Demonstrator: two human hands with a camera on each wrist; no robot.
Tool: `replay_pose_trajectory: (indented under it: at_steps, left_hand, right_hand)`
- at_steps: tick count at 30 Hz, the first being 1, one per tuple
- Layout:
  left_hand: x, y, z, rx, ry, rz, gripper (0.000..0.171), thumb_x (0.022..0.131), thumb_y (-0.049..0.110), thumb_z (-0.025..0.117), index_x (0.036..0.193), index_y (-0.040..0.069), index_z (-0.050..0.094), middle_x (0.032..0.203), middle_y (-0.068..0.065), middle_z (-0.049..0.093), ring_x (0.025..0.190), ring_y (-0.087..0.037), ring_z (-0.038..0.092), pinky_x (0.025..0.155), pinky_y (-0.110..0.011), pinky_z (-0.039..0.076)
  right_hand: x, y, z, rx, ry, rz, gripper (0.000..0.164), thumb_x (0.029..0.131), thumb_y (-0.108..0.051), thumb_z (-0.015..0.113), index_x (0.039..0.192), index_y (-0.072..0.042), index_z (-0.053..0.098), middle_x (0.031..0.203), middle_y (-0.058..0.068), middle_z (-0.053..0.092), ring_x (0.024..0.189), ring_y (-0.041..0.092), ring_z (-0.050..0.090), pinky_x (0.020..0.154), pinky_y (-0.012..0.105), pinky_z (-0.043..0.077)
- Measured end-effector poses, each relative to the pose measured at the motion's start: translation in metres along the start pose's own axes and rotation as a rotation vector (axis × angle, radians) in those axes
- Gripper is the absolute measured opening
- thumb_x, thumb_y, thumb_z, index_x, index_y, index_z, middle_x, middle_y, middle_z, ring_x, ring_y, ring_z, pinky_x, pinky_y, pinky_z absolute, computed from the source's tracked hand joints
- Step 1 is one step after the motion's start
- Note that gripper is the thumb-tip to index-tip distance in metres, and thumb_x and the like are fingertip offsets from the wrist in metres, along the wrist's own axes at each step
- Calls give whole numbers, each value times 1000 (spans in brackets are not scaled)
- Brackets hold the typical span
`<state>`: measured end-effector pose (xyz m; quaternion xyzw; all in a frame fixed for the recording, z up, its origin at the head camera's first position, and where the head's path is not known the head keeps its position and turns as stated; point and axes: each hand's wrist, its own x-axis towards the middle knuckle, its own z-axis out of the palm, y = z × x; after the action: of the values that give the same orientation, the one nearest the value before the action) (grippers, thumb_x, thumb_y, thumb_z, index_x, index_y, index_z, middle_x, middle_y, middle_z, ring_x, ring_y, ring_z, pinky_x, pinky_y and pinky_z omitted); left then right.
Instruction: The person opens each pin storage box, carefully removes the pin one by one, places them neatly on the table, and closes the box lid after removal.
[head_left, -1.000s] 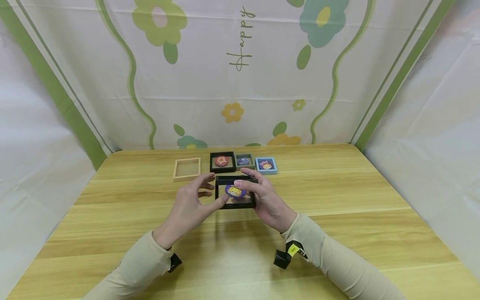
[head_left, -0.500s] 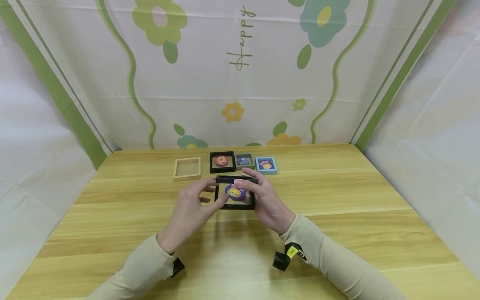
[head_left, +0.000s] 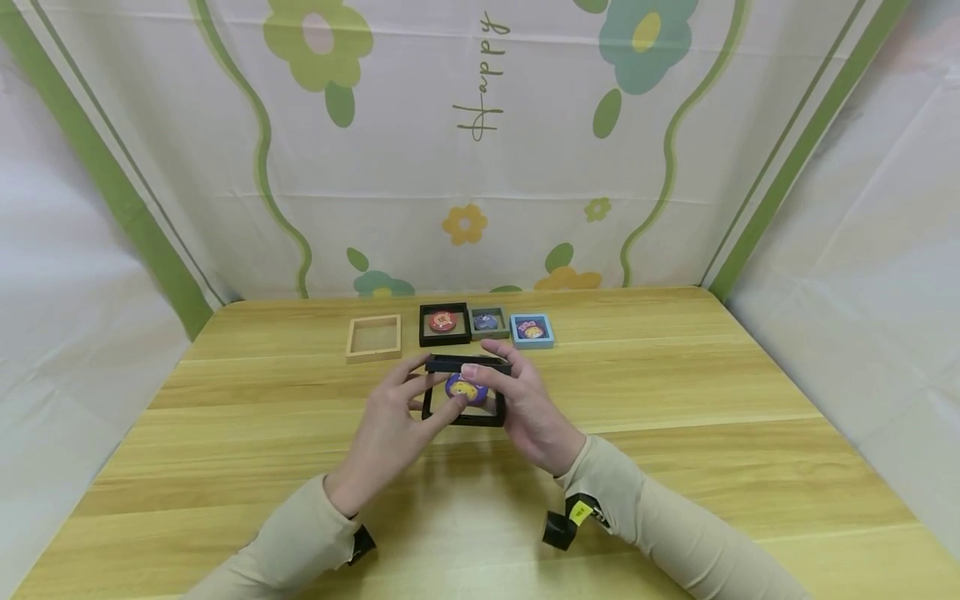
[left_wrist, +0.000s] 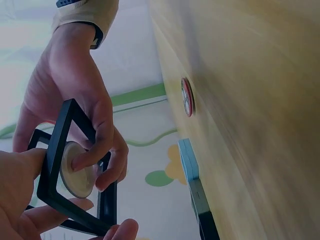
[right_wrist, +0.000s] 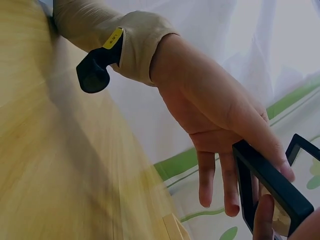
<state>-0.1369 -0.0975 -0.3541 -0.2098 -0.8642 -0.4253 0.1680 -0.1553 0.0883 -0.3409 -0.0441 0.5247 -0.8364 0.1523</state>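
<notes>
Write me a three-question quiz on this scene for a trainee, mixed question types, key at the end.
1. Multiple choice: in the head view, what colour is the rightmost frame on the table? a) red b) light blue c) green

2. True or false: in the head view, the wooden frame is farther left than every other frame.

3. Fill in the blank: the left hand and right hand are both on the held frame, whose border is ____.

Key: 1. b; 2. True; 3. black
</notes>
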Motion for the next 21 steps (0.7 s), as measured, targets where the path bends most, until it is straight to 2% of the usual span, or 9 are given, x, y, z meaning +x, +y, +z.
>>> replay_pose_trajectory:
  at_steps: [5,11,21]
  left_hand:
    - [-1,0,1,1,1,7,39,87,33,78,110,2,74,140,-11,49,123,-29,50,75,-37,57]
    - [-1,-1,1,7,-2,20,41,84,31,80,112,1,73,140,-12,49,120,-28,53,74,-33,56]
    - [-1,-1,2,-7,-17,-10,43,84,32,81,111,0,72,139,-12,48,119,-29,52,76,-34,56]
  right_hand:
    - [-1,2,1,-27,8,-8,67,86,-16,72,143,-10,36,129,18,52,105,26,57,94,39,43]
    - [-1,4,2,-47,2,-22,64,86,-16,71,141,-9,37,130,16,50,108,25,54,94,39,39]
    - [-2,4,2,-58,-3,-8,68,86,-17,71,143,-9,35,133,17,47,111,26,54,96,41,39]
